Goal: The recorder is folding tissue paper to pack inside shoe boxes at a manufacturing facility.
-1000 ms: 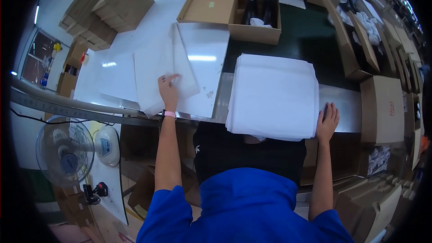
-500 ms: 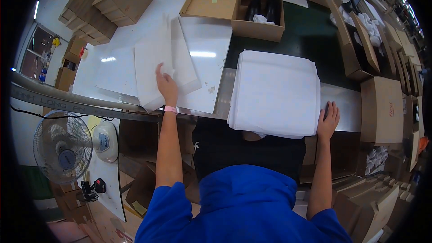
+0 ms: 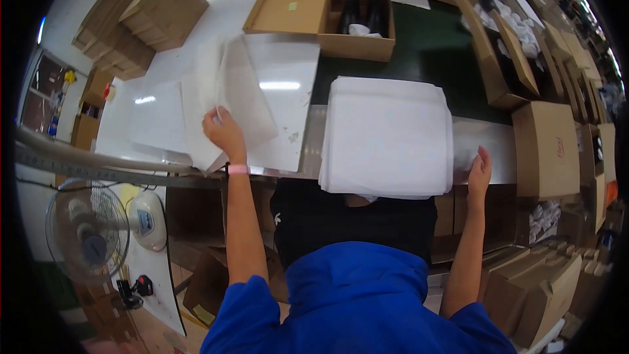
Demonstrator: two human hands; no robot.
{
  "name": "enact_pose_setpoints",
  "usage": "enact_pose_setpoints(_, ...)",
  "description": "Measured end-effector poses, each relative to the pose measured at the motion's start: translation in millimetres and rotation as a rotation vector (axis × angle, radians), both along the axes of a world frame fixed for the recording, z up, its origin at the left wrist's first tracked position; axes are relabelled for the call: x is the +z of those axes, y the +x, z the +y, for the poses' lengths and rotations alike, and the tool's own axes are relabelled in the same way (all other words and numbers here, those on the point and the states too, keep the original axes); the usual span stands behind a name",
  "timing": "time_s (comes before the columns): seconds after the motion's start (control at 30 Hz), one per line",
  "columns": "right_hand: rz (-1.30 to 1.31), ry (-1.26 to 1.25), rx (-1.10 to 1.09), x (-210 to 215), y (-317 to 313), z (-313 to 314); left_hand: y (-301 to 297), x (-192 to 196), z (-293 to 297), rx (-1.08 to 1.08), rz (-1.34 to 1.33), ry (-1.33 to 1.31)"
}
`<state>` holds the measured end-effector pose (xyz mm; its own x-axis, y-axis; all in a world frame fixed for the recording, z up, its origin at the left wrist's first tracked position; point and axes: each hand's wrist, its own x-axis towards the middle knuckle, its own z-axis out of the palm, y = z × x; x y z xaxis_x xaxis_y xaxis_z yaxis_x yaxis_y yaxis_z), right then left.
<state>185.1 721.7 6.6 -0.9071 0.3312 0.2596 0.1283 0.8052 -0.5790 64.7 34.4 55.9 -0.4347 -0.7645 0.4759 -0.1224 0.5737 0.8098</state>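
**Inspector:** Head view, the only one supplied. What had changed over the last second?

**Assessor:** The left hand (image 3: 225, 132) had travelled further up and away from the body across the loose white sheets (image 3: 229, 101). A second earlier it lay flat near the front edge of the surface (image 3: 295, 157); now its fingers were curled, pinching the edge of one sheet, which stood lifted and tilted off the pile.

**Inspector:** And the right?

**Assessor:** Unchanged. The right hand (image 3: 478, 172) lay spread, fingers together, against the right edge of the white stack (image 3: 388, 136), which sat before the body.

**Inspector:** Meaning?

**Assessor:** In my judgement, one sheet was being separated from the loose pile while the stack was steadied. The open cardboard box with bottles (image 3: 359, 21) stood well apart, untouched.
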Motion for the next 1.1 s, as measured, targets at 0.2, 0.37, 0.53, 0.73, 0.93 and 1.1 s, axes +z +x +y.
enact_pose_setpoints(0.2,-0.240,-1.076,0.318,122.1,31.7,-119.5,95.9,58.1,210.5,-0.886,-0.084,-0.511)
enact_pose_setpoints(0.37,-0.328,-1.099,0.484,154.9,35.5,-187.5,152.2,87.3,297.9,-1.434,-0.035,-0.302)
enact_pose_setpoints(0.53,-0.125,-1.354,0.181,143.4,43.3,-196.9,165.1,81.8,292.4,-1.420,-0.288,0.192)
enact_pose_setpoints(0.73,0.054,-1.510,-0.010,125.7,69.2,-226.5,179.5,81.2,320.7,-1.113,-0.125,0.815)
enact_pose_setpoints(0.93,-0.172,-1.726,0.068,141.9,74.9,-222.6,181.2,63.1,313.1,-1.225,-0.279,0.633)
enact_pose_setpoints(1.1,-0.076,-1.647,0.036,127.4,68.8,-213.3,191.4,70.7,312.1,-1.125,-0.181,-0.186)
